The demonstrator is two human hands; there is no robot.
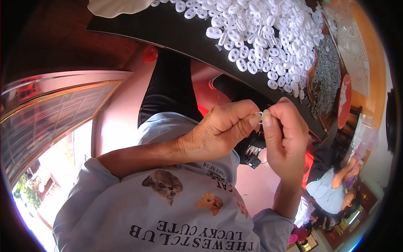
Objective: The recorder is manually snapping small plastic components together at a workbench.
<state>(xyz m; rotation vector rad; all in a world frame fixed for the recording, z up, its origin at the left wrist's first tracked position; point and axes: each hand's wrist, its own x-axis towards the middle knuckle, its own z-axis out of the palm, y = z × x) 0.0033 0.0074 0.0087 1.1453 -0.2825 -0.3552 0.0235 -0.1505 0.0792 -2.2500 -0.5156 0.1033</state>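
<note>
In front of my body, my left hand (220, 128) and my right hand (286, 132) meet fingertip to fingertip. Both are closed in a pinch on one small white plastic piece (261, 118), which shows only as a rim between the thumbs; the fingers hide the rest. Just beyond my hands, a large heap of white oval plastic pieces with two holes (252, 54) lies on a dark table (168, 35). To its right is a pile of small grey metal parts (329, 71), too fine to tell whether they are springs or screws.
A red round dish (344, 101) stands beside the metal parts. At the table's far left is a cream-coloured tray or dish (117, 6). Another person in a light blue top (327, 193) sits at the right. A wood-framed glass panel (63, 109) is on my left.
</note>
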